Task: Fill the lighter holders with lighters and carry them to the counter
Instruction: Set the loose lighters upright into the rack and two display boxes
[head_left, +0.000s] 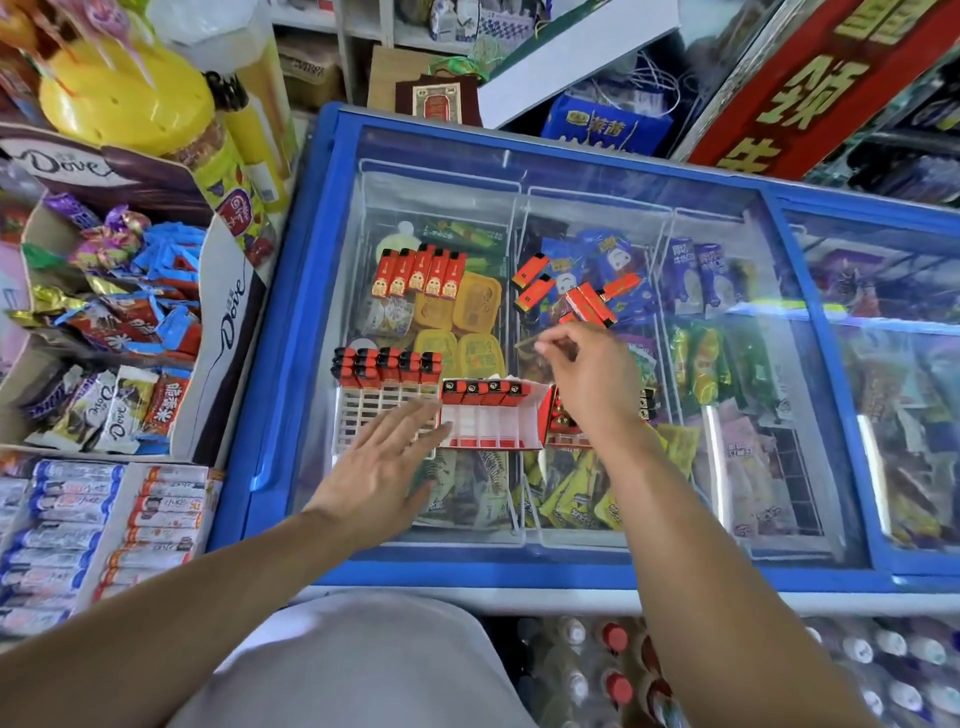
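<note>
Our left hand (382, 457) lies flat with fingers spread and straight, its fingertips resting on the white holder (363, 415) and reaching the edge of the red holder (491, 423) beside it. Our right hand (587, 384) hovers above the freezer lid (727, 249), thumb and forefinger pressed together; whether they pinch anything we cannot tell, as the spot is blurred. Both holders sit side by side on the glass lid, touching. A row of red lighters (387, 366) with black caps stands in the far slots of the white holder, and four more (485, 391) stand along the far edge of the red one; the near slots of both show bare. A third red box (563, 426) lies partly hidden under our right wrist. Farther back on the glass, five lighters (418, 273) lie in a neat row, and loose lighters (566, 293) lie scattered just beyond our right fingers. Candy boxes (114, 322) stand to the left of the freezer.
</note>
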